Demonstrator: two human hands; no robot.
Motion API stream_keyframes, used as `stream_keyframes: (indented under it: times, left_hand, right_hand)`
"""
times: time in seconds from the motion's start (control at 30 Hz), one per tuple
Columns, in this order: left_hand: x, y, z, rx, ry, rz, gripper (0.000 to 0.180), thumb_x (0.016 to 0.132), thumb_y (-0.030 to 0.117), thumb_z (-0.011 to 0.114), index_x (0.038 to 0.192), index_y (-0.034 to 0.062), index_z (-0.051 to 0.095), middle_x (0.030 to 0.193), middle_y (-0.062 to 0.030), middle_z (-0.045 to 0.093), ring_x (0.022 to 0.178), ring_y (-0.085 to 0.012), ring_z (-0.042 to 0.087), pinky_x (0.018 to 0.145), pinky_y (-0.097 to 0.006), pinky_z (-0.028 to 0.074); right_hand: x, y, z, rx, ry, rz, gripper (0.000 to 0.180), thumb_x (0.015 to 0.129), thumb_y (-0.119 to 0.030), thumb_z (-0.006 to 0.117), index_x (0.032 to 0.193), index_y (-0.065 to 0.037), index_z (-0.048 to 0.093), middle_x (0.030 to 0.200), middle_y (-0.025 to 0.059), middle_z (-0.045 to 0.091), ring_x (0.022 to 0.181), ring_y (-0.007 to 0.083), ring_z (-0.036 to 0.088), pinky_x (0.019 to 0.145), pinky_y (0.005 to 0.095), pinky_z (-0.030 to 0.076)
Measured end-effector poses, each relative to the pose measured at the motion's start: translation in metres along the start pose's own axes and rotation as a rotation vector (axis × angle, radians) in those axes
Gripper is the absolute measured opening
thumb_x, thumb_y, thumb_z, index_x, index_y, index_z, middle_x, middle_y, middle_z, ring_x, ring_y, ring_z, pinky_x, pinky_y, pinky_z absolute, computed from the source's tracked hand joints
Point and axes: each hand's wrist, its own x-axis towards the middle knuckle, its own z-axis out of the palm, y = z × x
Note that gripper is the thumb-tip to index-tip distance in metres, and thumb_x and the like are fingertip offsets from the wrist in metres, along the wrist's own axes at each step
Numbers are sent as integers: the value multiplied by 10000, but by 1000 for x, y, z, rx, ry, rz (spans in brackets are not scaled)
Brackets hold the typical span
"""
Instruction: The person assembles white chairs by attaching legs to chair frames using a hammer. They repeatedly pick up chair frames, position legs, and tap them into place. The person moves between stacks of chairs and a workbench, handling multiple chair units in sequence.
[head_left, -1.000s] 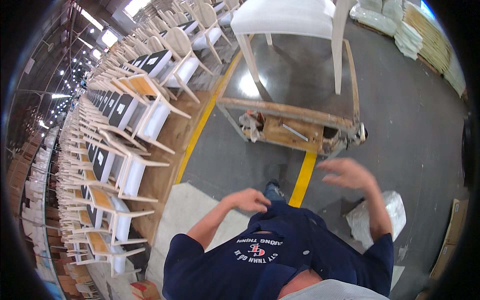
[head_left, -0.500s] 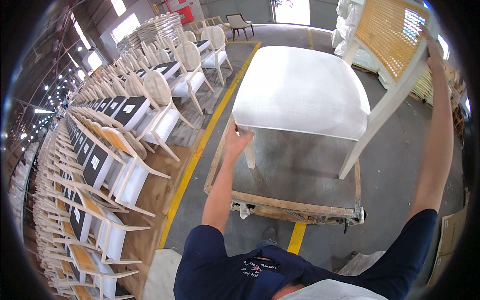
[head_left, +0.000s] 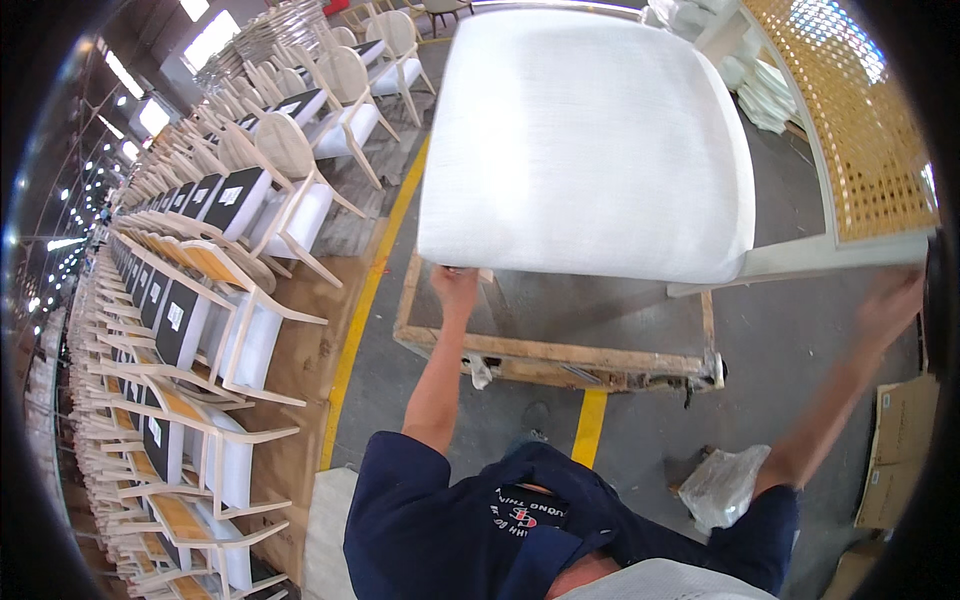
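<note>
A chair (head_left: pixel 590 150) with a white upholstered seat, pale wooden frame and woven cane back (head_left: pixel 860 125) is tilted backward above a wood-edged platform (head_left: pixel 560 348). My left hand (head_left: pixel 457 290) is closed on the chair under the near left corner of its seat, where the seat partly hides the fingers. At the right, my right hand (head_left: pixel 893 300) is against the side rail of the chair's back and looks closed on it, though motion blurs the fingers. The seat hides most of the legs.
Long rows of similar chairs (head_left: pixel 240 320) fill the left side, beyond a yellow floor line (head_left: pixel 362 320). Clear plastic wrap (head_left: pixel 722 487) lies near my right arm. Cardboard boxes (head_left: pixel 897 450) stand at the lower right, and white wrapped bundles (head_left: pixel 765 95) at the back right.
The chair has tilted backward, its cane back swinging down to the right and its seat coming nearer. My right hand has dropped along with the back; my left stays at the seat corner.
</note>
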Motion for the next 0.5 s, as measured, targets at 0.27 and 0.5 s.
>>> stream_keyframes:
  times: [0.27,0.5]
  left_hand:
    - [-32,78,-138,591,-783,-135,368,827,40,656,1186,-19,605,1108,-112,654,1031,-198,603,901,-312,466]
    - [65,295,-135,545,-365,212,362,977,210,531,1253,-19,579,1170,-98,644,1090,-162,583,928,-313,444]
  right_hand:
    - [-337,-59,-50,1414,126,1875,650,965,-582,302,1387,-103,421,1399,137,464,1269,344,443,1009,582,360]
    - [-421,-96,-111,1391,593,1985,572,981,-470,346,1430,-116,344,1457,87,404,1318,294,393,1084,507,320]
